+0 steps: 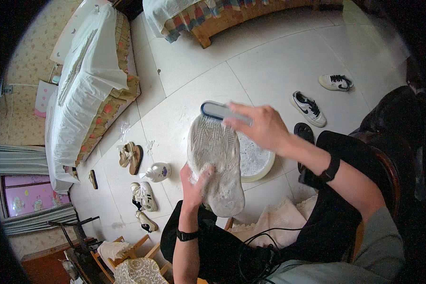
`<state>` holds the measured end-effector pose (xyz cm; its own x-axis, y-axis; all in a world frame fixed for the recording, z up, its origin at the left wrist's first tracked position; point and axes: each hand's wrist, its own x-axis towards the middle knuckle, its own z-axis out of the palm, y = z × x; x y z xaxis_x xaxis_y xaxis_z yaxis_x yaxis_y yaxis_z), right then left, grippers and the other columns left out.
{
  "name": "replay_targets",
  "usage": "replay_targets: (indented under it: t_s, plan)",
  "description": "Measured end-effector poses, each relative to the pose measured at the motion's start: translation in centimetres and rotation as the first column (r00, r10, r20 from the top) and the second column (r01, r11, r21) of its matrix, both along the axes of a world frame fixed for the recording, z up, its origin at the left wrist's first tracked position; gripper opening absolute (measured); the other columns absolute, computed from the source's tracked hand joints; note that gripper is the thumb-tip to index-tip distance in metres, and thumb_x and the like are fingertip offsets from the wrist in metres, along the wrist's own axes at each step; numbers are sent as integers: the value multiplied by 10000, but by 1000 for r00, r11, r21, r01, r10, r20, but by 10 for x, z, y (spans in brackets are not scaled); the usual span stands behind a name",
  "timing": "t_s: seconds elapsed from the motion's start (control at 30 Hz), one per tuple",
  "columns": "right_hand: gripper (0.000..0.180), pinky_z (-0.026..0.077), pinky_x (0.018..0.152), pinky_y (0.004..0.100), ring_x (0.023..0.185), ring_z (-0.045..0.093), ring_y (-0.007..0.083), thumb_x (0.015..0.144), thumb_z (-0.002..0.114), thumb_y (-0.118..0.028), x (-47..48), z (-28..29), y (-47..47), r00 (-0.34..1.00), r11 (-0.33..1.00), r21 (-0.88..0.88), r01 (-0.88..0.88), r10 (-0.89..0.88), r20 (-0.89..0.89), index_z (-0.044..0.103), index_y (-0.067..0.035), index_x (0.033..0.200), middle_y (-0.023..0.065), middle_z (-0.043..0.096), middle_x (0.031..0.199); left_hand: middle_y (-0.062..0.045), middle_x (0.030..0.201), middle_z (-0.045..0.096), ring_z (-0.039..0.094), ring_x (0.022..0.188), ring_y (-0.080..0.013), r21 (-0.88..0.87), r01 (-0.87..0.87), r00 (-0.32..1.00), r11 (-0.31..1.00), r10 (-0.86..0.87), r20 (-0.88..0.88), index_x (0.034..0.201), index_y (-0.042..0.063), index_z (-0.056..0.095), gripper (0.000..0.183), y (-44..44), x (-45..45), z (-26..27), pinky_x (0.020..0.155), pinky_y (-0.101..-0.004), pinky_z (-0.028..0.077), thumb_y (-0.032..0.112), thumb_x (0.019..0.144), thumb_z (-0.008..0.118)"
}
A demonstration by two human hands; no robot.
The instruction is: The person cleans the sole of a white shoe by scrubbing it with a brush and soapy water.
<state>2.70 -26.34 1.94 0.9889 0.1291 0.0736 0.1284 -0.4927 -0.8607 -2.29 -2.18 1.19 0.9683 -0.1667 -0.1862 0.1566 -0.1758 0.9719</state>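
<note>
My left hand [196, 183] grips a shoe [214, 159] around its middle, thumb across the sole. The sole faces up and is coated in whitish suds. In my right hand [264, 124] is a scrub brush [223, 113] with a grey back and dark blue edge. Its bristles press against the toe end of the sole. Behind the shoe and partly hidden by it stands a pale round basin [258, 159] of foamy water. A white pump bottle [159, 173] is on the tiled floor to the left of the shoe.
White-and-black sneakers [308, 109] lie at the right, near a black slipper [303, 132]. Brown sandals [132, 158] and more white sneakers [144, 197] are at the left. A wooden chair [142, 245] stands lower left. Beds [92, 81] border the floor. Black cables [255, 236] cross my lap.
</note>
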Motion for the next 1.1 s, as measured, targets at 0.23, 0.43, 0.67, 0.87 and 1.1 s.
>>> replay_targets:
  t_s: [0.23, 0.43, 0.67, 0.87, 1.1]
  plan:
    - [513, 500, 477, 325, 488, 609, 177, 917, 606, -413, -24, -10, 15, 930, 978, -106, -178, 202, 306, 613, -1, 1223, 152, 691, 711, -90, 995, 653, 599, 870, -160, -2, 7, 1000, 1000, -7, -29, 1110, -60, 586, 380, 5, -3, -2, 779, -312, 496, 189, 832, 658]
    - [458, 480, 434, 266, 446, 556, 125, 926, 598, -390, 2, -10, 2, 961, 998, -61, -28, 43, 272, 612, -68, 1251, 172, 719, 889, -92, 1001, 651, 599, 881, -154, 7, -41, 999, 999, 41, -7, 1100, -52, 589, 353, 0, -4, 4, 789, -309, 495, 174, 835, 642]
    - [493, 436, 382, 253, 423, 533, 125, 920, 582, -444, -7, -19, 7, 898, 995, -84, -48, 79, 432, 611, -77, 1248, 134, 719, 790, -86, 1130, 555, 555, 965, -191, 22, -60, 993, 998, 61, -97, 1238, -17, 478, 555, 11, -9, -3, 826, -325, 467, 291, 817, 666]
    - [516, 450, 420, 273, 426, 523, 126, 918, 579, -460, -23, 1, 13, 866, 937, -289, -194, 302, 398, 598, -86, 1274, 80, 638, 605, -90, 1005, 647, 594, 884, -157, -5, -40, 999, 999, 40, 1, 1119, -57, 580, 395, 7, -4, 2, 791, -314, 487, 204, 828, 641]
    - [485, 470, 441, 267, 455, 545, 119, 914, 602, -409, 1, -10, -1, 933, 994, -96, -48, 79, 351, 590, -96, 1284, 82, 689, 712, -97, 1050, 636, 593, 922, -168, -5, -73, 997, 997, 73, -36, 1157, -56, 563, 423, 11, -4, 4, 802, -310, 483, 203, 830, 629]
